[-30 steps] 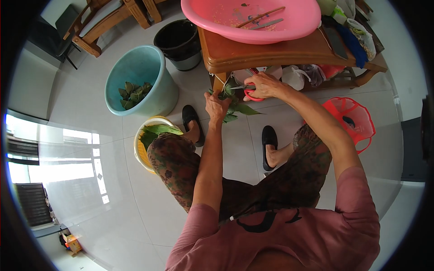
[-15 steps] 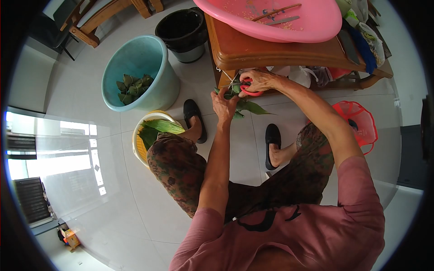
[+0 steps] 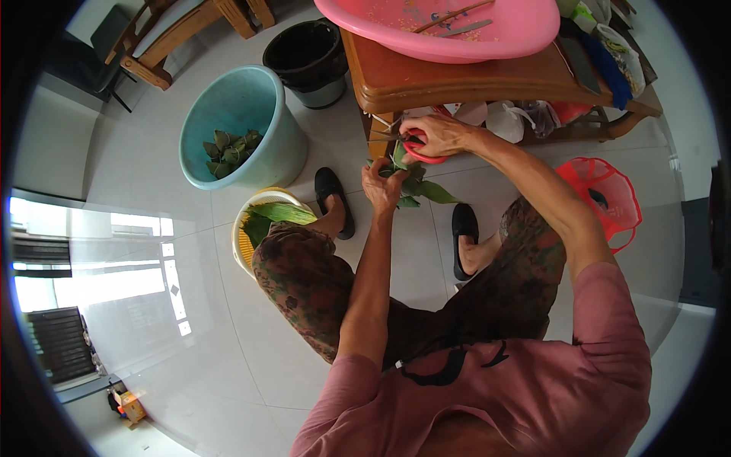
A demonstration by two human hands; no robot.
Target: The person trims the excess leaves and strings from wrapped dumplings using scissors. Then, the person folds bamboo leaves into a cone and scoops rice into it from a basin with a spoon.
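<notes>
My right hand holds red-handled scissors, their blades pointing left beside the table's corner. Just below, my left hand is closed on a bundle of green leaf-wrapped parcels, with leaf tips sticking out to the right. White strings hang at the table edge above the bundle. The blades are above my left fingers, apart from them; whether they touch a string I cannot tell. More wrapped parcels lie in the light blue tub at the left.
A pink basin with a knife and a stick stands on the wooden table. A black bucket is behind the blue tub. Leaves fill a yellow-white basket by my left knee. A red basket stands at the right.
The scissors have moved up and away from my left fingers, and their blades now point left. My left hand has dropped slightly with the bundle.
</notes>
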